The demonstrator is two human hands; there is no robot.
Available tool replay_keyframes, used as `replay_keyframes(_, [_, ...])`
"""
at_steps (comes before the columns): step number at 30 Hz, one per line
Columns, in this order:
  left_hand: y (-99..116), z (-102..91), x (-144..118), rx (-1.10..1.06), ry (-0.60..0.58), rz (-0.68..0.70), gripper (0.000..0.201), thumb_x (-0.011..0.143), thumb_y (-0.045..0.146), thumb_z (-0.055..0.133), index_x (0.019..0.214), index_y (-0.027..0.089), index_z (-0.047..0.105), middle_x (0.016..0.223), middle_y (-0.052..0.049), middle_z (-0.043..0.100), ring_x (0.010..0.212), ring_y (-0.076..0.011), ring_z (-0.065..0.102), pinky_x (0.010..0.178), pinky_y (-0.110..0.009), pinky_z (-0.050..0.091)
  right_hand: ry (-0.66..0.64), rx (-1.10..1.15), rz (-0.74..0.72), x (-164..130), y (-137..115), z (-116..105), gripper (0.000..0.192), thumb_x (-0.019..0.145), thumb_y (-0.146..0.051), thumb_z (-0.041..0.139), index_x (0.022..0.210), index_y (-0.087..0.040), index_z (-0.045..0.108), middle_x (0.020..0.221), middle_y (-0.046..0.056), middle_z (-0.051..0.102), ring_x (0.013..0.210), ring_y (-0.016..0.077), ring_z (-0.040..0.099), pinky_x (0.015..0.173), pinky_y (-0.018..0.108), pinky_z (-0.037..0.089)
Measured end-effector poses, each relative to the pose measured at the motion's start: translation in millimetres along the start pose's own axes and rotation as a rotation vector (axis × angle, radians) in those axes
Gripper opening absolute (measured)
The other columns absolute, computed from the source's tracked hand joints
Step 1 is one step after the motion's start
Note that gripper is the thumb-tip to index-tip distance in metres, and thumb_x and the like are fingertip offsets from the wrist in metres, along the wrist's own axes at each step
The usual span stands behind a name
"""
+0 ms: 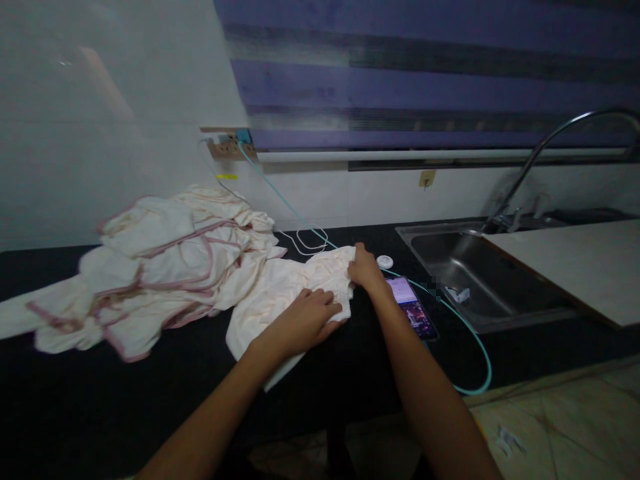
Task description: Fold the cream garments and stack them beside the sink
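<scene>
Pressing hand: the left hand (pixel 306 319) lies flat and open, palm down, on the near part of a cream cloth (pixel 280 293), fingers spread toward the right.
Gripping hand: the right hand (pixel 364 268) is closed on the far right corner of the same cloth, pinching its edge between thumb and fingers.
Cloth: it lies spread on the black countertop (pixel 100 393), roughly mid-scene, its near end hanging toward the counter's front edge.
Pile: a heap of cream garments with pink trim (pixel 165 267) sits to the left of the cloth and touches it, running toward the far wall.
Phone: a smartphone (pixel 413 308) with a lit screen lies just right of the right wrist, on the counter.
Cable: a teal cable (pixel 470 333) runs from a wall socket (pixel 231 143) down across the counter, past the phone, and loops over the near edge.
White disc: a small round white object (pixel 385 261) rests just beyond the right hand.
Sink: a steel sink (pixel 470 273) with a curved faucet (pixel 550 143) stands to the right, partly covered by a pale board (pixel 580 267).
</scene>
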State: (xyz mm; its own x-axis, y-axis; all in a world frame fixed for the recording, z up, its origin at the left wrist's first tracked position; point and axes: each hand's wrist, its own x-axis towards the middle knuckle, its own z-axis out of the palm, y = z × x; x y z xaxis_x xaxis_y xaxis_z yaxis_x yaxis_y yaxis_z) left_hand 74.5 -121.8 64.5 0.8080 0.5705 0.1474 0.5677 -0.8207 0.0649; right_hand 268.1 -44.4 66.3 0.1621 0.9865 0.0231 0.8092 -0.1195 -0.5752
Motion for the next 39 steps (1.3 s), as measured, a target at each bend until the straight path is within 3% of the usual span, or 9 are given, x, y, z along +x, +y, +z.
replay_keyframes(5, [26, -6.3, 5, 0.010, 0.022, 0.269, 0.018, 0.101, 0.033, 0.057, 0.094, 0.019, 0.066, 0.103, -0.007, 0.068, 0.092, -0.0211, 0.061, 0.081, -0.034, 0.047, 0.080, -0.004, 0.037, -3, 3, -2, 0.057, 0.088, -0.002, 0.053, 0.143, -0.012, 0.044, 0.129, 0.022, 0.068, 0.124, 0.0328, 0.066, 0.099, 0.039, 0.051])
replay_keyframes(9, [44, 1.1, 10, 0.071, -0.022, 0.396, 0.026, 0.103, 0.034, 0.053, 0.087, 0.019, 0.066, 0.091, -0.006, 0.067, 0.083, -0.0205, 0.061, 0.074, -0.035, 0.047, 0.145, -0.002, -0.011, -3, 3, -3, 0.058, 0.088, 0.000, 0.050, 0.144, -0.011, 0.043, 0.131, 0.022, 0.065, 0.125, 0.0308, 0.064, 0.101, 0.038, 0.050])
replay_keyframes(12, [46, 8.2, 10, 0.003, -0.057, 0.443, 0.024, 0.103, 0.035, 0.053, 0.091, 0.020, 0.067, 0.094, -0.006, 0.068, 0.086, -0.0199, 0.062, 0.073, -0.034, 0.048, 0.136, -0.010, -0.011, -3, 3, -2, 0.059, 0.088, 0.000, 0.050, 0.146, -0.013, 0.043, 0.131, 0.021, 0.065, 0.126, 0.0303, 0.064, 0.102, 0.039, 0.050])
replay_keyframes(15, [43, 11.9, 10, -0.035, -0.058, 0.377, 0.023, 0.104, 0.035, 0.051, 0.094, 0.021, 0.066, 0.098, -0.005, 0.068, 0.088, -0.0201, 0.063, 0.076, -0.034, 0.049, 0.102, -0.037, 0.037, -4, 3, 1, 0.055, 0.090, -0.004, 0.052, 0.144, -0.013, 0.045, 0.131, 0.021, 0.064, 0.125, 0.0323, 0.065, 0.100, 0.041, 0.051])
replay_keyframes(20, [41, 15.9, 13, -0.136, -0.014, 0.145, 0.020, 0.102, 0.035, 0.052, 0.105, 0.018, 0.063, 0.112, -0.008, 0.067, 0.100, -0.0217, 0.063, 0.087, -0.035, 0.051, 0.092, -0.083, 0.115, -7, 2, 4, 0.047, 0.093, -0.009, 0.053, 0.139, -0.013, 0.048, 0.132, 0.022, 0.061, 0.121, 0.0339, 0.066, 0.096, 0.043, 0.053])
replay_keyframes(23, [42, 20.6, 13, -0.148, 0.006, 0.088, 0.041, 0.095, 0.047, 0.064, 0.123, 0.017, 0.060, 0.121, -0.011, 0.065, 0.108, -0.0259, 0.062, 0.095, -0.040, 0.052, 0.122, -0.075, 0.120, -7, 2, 4, 0.040, 0.096, -0.010, 0.050, 0.136, -0.014, 0.050, 0.133, 0.022, 0.060, 0.121, 0.0311, 0.066, 0.097, 0.041, 0.052])
replay_keyframes(26, [45, 23.7, 13, -0.078, -0.031, 0.085, 0.058, 0.088, 0.056, 0.072, 0.131, 0.020, 0.058, 0.122, -0.011, 0.064, 0.103, -0.0279, 0.063, 0.089, -0.042, 0.054, 0.134, -0.054, 0.102, -4, 4, 5, 0.028, 0.101, -0.016, 0.047, 0.127, -0.013, 0.057, 0.135, 0.023, 0.059, 0.122, 0.0294, 0.064, 0.099, 0.038, 0.052])
replay_keyframes(31, [45, 23.3, 12, -0.033, -0.058, 0.101, 0.030, 0.099, 0.044, 0.058, 0.118, 0.021, 0.063, 0.114, -0.009, 0.067, 0.095, -0.0255, 0.065, 0.081, -0.039, 0.054, 0.115, -0.016, 0.082, 2, 4, 6, 0.029, 0.106, -0.023, 0.041, 0.132, -0.015, 0.053, 0.126, 0.019, 0.066, 0.116, 0.0276, 0.068, 0.097, 0.036, 0.051])
replay_keyframes(39, [40, 19.2, 11, -0.074, -0.011, 0.040, 0.022, 0.102, 0.030, 0.048, 0.116, 0.020, 0.061, 0.109, -0.008, 0.070, 0.097, -0.0239, 0.068, 0.084, -0.038, 0.054, 0.132, 0.047, 0.052, 3, 7, 7, 0.032, 0.107, -0.037, 0.044, 0.129, -0.018, 0.057, 0.123, 0.018, 0.070, 0.118, 0.0301, 0.068, 0.099, 0.039, 0.051])
